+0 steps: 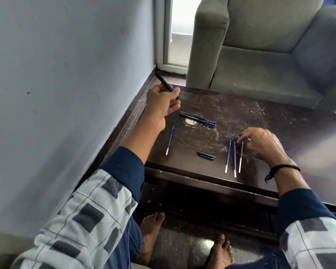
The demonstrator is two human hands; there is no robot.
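The left hand (161, 101) curls round a black pen barrel (164, 83). Thumb and fingers close on its lower end and hold it lifted over the table's 10 o'clock corner, the free end slanting toward 11. The right hand (260, 144), at 4 o'clock, has its fingers curled, pinching the far tip of the rightmost refill (240, 158), which lies on the wood (a small blue bit shows among the fingers; I cannot tell what it is). Just beside that refill, at its 9 o'clock, two more refills (228, 157) lie nearly parallel and apart. A loose cap (206, 155) rests at 6 o'clock and a lone refill (170, 140) at 8 o'clock. Two pens (198, 119) lie side by side, touching, near the middle of the table (260, 113).

The work looks like pen assembly, partway through. Two pens seem whole and one barrel is in hand awaiting its refill. Three other refills and the cap are left, with no spare barrels in sight.
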